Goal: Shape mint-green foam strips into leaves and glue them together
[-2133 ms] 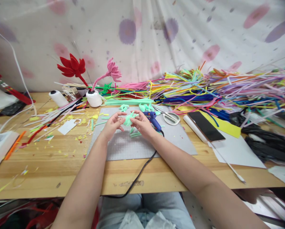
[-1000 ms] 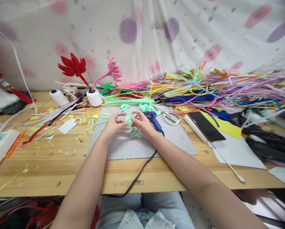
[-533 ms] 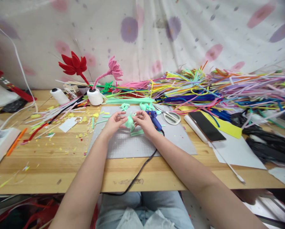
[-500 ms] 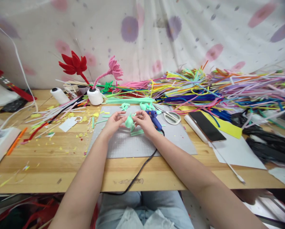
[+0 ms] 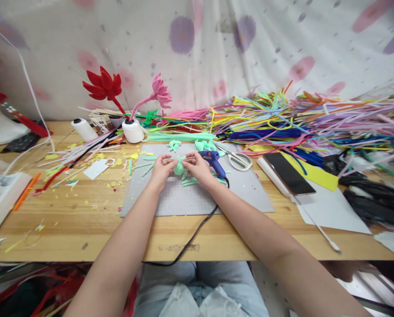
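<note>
Between my two hands, above the grey cutting mat (image 5: 180, 204), is a mint-green pipe-cleaner flower (image 5: 179, 167). My left hand (image 5: 162, 171) pinches its left side, and the fingers of my right hand (image 5: 197, 168) close on its right side. Just right of my right hand lies a blue glue gun (image 5: 216, 163), its black cord running toward me. Beyond my hands rest a small mint-green piece (image 5: 174, 145) and a mint-green petal cluster (image 5: 204, 145). Short mint-green strips (image 5: 192, 181) lie on the mat, partly hidden by my right hand.
Scissors (image 5: 239, 161) lie at the mat's upper right, near a phone (image 5: 289, 173). Loose pipe cleaners (image 5: 266, 119) are heaped along the back. A red flower (image 5: 104, 83) and a pink flower (image 5: 160, 91) stand in a white thread cone (image 5: 133, 132). A power strip (image 5: 5, 198) sits far left.
The view has shifted slightly. My left fingers have drawn closer together on the mint-green flower, which is a little lower and still between both hands.
</note>
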Demonstrator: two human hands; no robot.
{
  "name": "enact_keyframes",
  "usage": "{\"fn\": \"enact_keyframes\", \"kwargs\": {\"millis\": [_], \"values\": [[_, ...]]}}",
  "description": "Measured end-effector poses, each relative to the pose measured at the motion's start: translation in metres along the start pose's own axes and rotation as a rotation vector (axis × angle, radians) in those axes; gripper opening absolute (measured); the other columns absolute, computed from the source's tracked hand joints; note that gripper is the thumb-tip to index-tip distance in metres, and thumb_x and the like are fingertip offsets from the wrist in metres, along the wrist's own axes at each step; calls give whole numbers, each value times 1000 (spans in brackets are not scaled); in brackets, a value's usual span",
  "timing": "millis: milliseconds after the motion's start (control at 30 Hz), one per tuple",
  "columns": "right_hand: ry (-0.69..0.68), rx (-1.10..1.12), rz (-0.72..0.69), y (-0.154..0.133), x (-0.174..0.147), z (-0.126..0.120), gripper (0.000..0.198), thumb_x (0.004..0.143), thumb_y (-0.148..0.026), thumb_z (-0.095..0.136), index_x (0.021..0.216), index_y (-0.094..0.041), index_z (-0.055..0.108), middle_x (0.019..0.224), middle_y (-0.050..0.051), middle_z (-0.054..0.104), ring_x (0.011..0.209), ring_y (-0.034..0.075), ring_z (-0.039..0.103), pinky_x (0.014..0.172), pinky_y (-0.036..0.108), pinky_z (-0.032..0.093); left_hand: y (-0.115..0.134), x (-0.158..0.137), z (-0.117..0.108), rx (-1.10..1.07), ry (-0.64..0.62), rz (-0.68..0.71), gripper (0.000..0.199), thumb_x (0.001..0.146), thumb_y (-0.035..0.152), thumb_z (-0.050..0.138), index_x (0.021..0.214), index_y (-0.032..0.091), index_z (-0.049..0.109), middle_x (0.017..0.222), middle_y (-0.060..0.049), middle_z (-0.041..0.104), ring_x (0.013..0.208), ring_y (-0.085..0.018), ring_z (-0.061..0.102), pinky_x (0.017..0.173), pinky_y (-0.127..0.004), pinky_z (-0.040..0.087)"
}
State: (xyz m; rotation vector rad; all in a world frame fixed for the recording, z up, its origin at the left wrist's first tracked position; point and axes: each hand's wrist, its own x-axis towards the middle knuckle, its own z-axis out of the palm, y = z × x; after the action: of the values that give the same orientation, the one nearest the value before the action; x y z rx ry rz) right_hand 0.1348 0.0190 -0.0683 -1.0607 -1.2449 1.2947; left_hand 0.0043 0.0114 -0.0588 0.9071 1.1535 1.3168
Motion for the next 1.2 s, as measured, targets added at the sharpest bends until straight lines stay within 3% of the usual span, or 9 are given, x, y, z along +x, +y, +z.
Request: {"fn": "enact_keyframes", "kwargs": {"millis": [267, 1200], "values": [[55, 34, -46, 3, 2, 4, 34, 60, -20, 59, 88, -21, 41, 77, -4, 52, 54, 5, 51, 43, 17, 44, -4, 2, 1, -1, 8, -5, 44, 48, 25, 71, 83, 16, 45, 70, 2, 57, 59, -9, 55, 55, -24, 45], [68, -132, -88, 3, 0, 4, 33, 61, -25, 59, 88, -21, 41, 69, -4, 55, 57, 9, 53, 46, 20, 41, 3, -4, 1, 78, -66, -7, 47, 47, 30, 73, 84, 16, 48, 65, 2, 57, 53, -9, 54, 50, -21, 43]]}}
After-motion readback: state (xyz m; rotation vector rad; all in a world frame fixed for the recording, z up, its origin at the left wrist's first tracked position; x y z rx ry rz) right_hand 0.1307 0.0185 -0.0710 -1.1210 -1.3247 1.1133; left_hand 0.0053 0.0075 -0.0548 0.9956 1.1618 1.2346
